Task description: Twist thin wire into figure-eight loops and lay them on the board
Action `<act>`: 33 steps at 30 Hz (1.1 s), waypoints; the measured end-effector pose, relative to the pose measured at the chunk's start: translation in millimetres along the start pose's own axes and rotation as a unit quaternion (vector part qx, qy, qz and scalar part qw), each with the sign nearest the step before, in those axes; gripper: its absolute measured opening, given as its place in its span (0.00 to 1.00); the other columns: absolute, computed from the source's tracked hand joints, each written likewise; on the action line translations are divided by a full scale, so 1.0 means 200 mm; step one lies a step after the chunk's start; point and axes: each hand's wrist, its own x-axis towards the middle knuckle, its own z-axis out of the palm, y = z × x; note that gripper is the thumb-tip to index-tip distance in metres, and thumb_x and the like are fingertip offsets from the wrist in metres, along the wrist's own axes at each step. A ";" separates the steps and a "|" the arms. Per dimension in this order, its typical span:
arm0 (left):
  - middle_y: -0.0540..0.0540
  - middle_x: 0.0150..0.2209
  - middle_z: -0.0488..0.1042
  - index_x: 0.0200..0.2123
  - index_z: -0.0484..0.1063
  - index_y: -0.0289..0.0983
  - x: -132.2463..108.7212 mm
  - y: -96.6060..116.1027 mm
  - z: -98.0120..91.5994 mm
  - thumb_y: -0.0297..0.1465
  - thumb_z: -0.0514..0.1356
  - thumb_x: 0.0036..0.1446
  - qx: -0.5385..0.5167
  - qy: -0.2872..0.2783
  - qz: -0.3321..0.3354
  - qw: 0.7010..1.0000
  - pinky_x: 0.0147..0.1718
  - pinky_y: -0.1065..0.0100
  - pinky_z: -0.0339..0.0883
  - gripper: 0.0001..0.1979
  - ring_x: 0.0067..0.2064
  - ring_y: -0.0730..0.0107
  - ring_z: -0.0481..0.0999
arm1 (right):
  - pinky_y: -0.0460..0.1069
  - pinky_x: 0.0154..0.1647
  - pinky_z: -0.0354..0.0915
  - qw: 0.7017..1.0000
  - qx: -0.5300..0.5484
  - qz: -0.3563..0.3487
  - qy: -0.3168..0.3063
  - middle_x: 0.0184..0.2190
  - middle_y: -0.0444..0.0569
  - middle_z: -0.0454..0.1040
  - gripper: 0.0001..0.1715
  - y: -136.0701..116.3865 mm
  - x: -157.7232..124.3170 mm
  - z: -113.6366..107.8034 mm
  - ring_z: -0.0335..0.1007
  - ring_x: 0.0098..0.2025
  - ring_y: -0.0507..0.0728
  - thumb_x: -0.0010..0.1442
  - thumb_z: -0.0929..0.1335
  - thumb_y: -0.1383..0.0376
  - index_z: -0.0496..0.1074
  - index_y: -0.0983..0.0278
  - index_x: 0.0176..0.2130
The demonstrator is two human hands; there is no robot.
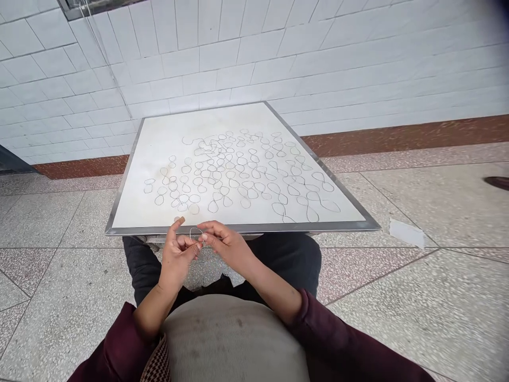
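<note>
Between my two hands, just off the table's near edge, is a thin wire loop (191, 232). My left hand (177, 253) pinches it between thumb and a finger, while its index finger points up and away. From the other side my right hand (226, 244) closes thumb and fingertips on the same loop. Beyond my hands lies a white table (159, 138) with a metal rim. Many bent wire pieces (246, 202) are spread over it, mostly figure-eight shapes, with a denser tangle toward the back middle. The exact finger contact on the wire is too small to make out.
A white tiled wall (222, 58) with a brown baseboard stands behind the table. Cords (103, 48) hang down it at left. On the speckled floor at right lies a white strip (406, 233). A dark object (497, 182) shows at the far right edge.
</note>
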 end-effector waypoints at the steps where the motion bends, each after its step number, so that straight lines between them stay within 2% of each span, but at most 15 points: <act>1: 0.58 0.22 0.70 0.61 0.57 0.37 0.00 0.00 0.00 0.29 0.69 0.49 -0.004 -0.001 -0.004 1.000 0.27 0.72 0.63 0.38 0.24 0.75 0.68 | 0.48 0.31 0.68 1.000 0.014 0.002 -0.003 0.34 0.45 0.78 0.16 0.01 0.00 0.00 0.72 0.31 0.53 0.63 0.65 0.58 0.73 0.59 0.49; 4: 0.58 0.22 0.70 0.59 0.60 0.36 0.00 0.00 -0.01 0.29 0.68 0.49 -0.014 0.016 -0.007 1.000 0.27 0.71 0.63 0.34 0.23 0.76 0.68 | 0.50 0.37 0.70 1.000 -0.001 -0.031 -0.004 0.37 0.46 0.78 0.19 0.02 -0.02 0.02 0.74 0.36 0.54 0.60 0.68 0.61 0.72 0.59 0.51; 8: 0.59 0.21 0.70 0.55 0.63 0.36 0.01 -0.02 -0.01 0.28 0.69 0.48 -0.042 0.060 -0.010 0.997 0.30 0.71 0.65 0.31 0.24 0.76 0.70 | 0.54 0.41 0.73 0.991 -0.102 -0.087 0.008 0.47 0.51 0.76 0.36 0.06 -0.04 0.10 0.74 0.44 0.58 0.53 0.74 0.66 0.65 0.58 0.60; 11: 0.59 0.22 0.70 0.55 0.64 0.36 0.01 -0.02 0.00 0.29 0.69 0.49 -0.050 0.091 -0.002 0.995 0.31 0.72 0.65 0.30 0.24 0.76 0.71 | 0.59 0.45 0.73 0.976 -0.188 -0.099 0.047 0.48 0.55 0.76 0.44 0.08 -0.06 0.16 0.73 0.48 0.62 0.50 0.77 0.65 0.62 0.61 0.62; 15: 0.58 0.24 0.72 0.55 0.63 0.37 0.00 -0.02 0.00 0.30 0.69 0.49 -0.050 0.107 0.010 0.993 0.31 0.71 0.67 0.31 0.28 0.73 0.76 | 0.61 0.47 0.71 0.964 -0.245 -0.090 0.054 0.41 0.54 0.78 0.36 0.08 -0.07 0.17 0.74 0.46 0.64 0.52 0.76 0.63 0.67 0.65 0.57; 17: 0.58 0.23 0.72 0.55 0.63 0.37 0.00 -0.01 0.00 0.30 0.70 0.48 -0.054 0.095 0.003 0.994 0.31 0.71 0.67 0.31 0.27 0.73 0.75 | 0.58 0.45 0.71 0.980 -0.184 -0.073 0.024 0.39 0.51 0.78 0.28 0.07 -0.06 0.14 0.75 0.44 0.61 0.55 0.74 0.61 0.70 0.62 0.55; 20: 0.57 0.23 0.72 0.53 0.66 0.36 0.01 0.00 -0.02 0.31 0.70 0.47 -0.046 0.062 -0.011 0.997 0.29 0.71 0.67 0.30 0.25 0.76 0.72 | 0.52 0.40 0.71 1.000 -0.014 -0.017 -0.016 0.38 0.48 0.78 0.18 0.06 -0.04 0.08 0.75 0.41 0.57 0.60 0.69 0.59 0.73 0.60 0.49; 22: 0.57 0.23 0.72 0.51 0.68 0.36 0.00 0.00 -0.03 0.32 0.71 0.47 -0.042 0.045 -0.018 0.998 0.28 0.72 0.67 0.28 0.24 0.77 0.71 | 0.50 0.37 0.70 0.997 0.070 0.016 -0.028 0.38 0.47 0.78 0.16 0.06 -0.03 0.05 0.75 0.39 0.55 0.60 0.69 0.59 0.74 0.61 0.47; 24: 0.56 0.24 0.73 0.50 0.70 0.37 0.00 0.00 -0.03 0.32 0.71 0.46 -0.050 0.036 -0.030 0.998 0.29 0.72 0.68 0.27 0.25 0.76 0.71 | 0.49 0.37 0.69 0.994 0.107 0.027 -0.028 0.37 0.47 0.77 0.16 0.06 -0.02 0.04 0.74 0.38 0.54 0.57 0.70 0.60 0.74 0.61 0.45; 29: 0.55 0.25 0.73 0.44 0.73 0.37 0.00 -0.01 -0.03 0.33 0.73 0.44 -0.062 0.022 -0.064 0.996 0.30 0.72 0.69 0.22 0.26 0.76 0.73 | 0.50 0.39 0.70 0.995 0.093 0.016 0.009 0.34 0.45 0.76 0.15 0.06 -0.02 0.06 0.73 0.36 0.53 0.54 0.70 0.61 0.74 0.62 0.43; 33: 0.53 0.27 0.76 0.44 0.74 0.37 0.00 -0.01 -0.03 0.33 0.72 0.45 -0.059 0.003 -0.063 0.996 0.33 0.70 0.69 0.21 0.27 0.76 0.74 | 0.49 0.37 0.69 0.997 0.075 0.016 0.020 0.33 0.44 0.76 0.14 0.05 -0.03 0.06 0.73 0.35 0.53 0.54 0.69 0.62 0.73 0.61 0.42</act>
